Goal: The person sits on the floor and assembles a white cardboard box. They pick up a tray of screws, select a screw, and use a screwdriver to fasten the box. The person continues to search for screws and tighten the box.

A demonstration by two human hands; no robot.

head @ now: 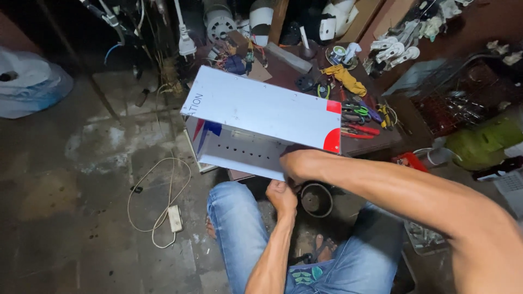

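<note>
White metal cover (261,109) above both hands, right hand (299,163) gripping its edge, left hand (281,196) clenched beneath

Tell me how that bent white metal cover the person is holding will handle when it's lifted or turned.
The white metal cover is thin folded sheet, so probably light for its size and somewhat springy rather than rigid. Its open, bare edges look sharp enough to nick fingers. The right hand and left hand both grip its lower edge, suggesting it swings awkwardly.

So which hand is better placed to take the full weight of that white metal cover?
Probably the right hand: it grips the white metal cover at its near edge, while the left hand sits below it, apparently only touching the underside.
</note>
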